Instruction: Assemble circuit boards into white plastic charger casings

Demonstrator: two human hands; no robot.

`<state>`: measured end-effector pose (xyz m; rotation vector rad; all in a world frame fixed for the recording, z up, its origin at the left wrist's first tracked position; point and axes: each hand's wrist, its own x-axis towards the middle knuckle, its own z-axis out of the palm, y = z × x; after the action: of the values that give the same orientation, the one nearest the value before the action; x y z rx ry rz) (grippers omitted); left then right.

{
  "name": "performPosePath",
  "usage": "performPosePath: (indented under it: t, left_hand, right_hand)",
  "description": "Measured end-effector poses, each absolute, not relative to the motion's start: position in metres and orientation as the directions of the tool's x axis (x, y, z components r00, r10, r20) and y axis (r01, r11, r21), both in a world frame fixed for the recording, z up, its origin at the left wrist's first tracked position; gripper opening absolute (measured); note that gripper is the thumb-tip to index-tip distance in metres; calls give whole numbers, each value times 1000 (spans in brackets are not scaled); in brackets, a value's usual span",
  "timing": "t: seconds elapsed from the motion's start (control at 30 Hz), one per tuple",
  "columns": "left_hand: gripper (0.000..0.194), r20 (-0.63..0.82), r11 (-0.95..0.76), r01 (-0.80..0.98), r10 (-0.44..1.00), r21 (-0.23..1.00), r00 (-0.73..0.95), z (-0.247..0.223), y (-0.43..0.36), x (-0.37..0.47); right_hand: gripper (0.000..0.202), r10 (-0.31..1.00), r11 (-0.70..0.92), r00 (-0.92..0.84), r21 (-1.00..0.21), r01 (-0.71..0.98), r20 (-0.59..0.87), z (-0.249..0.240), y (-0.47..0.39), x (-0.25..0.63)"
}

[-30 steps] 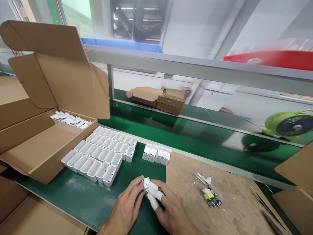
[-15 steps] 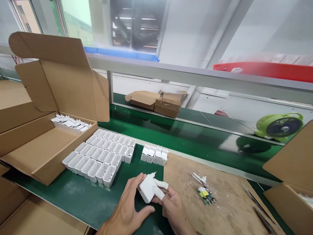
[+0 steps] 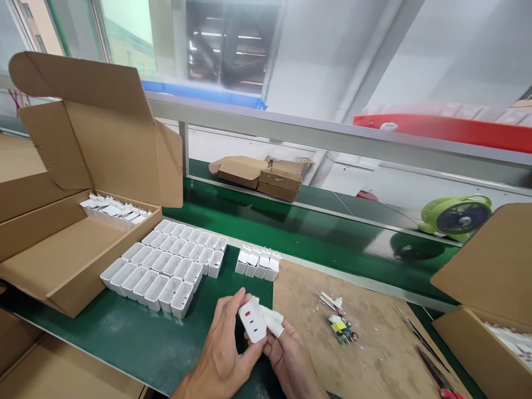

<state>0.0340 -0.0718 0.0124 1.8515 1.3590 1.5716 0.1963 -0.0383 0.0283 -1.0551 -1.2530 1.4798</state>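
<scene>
A white USB charger (image 3: 252, 321) is held between both hands above the green bench, its port face with a red slot and two dark slots turned toward me. My left hand (image 3: 222, 343) grips it from the left, the thumb at its lower edge. My right hand (image 3: 288, 346), with white covers on two fingers, is closed on its right side. Just beyond the hands stands a short row of white chargers (image 3: 257, 263). Rows of open white housings (image 3: 153, 288) stand to the left.
At left is an open cardboard box (image 3: 75, 277) with white chargers along its back. A brown board (image 3: 316, 343) at right carries a circuit board (image 3: 341, 328), tweezers (image 3: 424, 338) and red-handled pliers (image 3: 438, 374). A green fan (image 3: 457, 216) stands behind; another box (image 3: 486, 338) is far right.
The charger has been turned so that its port face shows toward me. My left thumb has come in against it, and the view has shifted slightly right.
</scene>
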Motion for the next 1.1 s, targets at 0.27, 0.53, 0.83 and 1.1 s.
performPosePath:
  t: [0.27,0.53,0.83,1.1]
  left_hand:
    - [67,363,-344,518,929,783,69,-25,-69,24]
    - [50,365,-345,575,927,742,85,38,-17,-19]
    - [95,121,-237,737,971,633,208,108,89,-37]
    - [123,-127,-178,823,949,539,289,108,126,-29]
  right_hand:
    - [19,682,726,-472,-443,525,558,18,-47,194]
    - [28,798,596,-320,-594,541,510,53,-3,222]
    - [68,854,486,-252,-528,696,455,34,67,254]
    - [64,918,392,-233,-644,657,321,9,78,250]
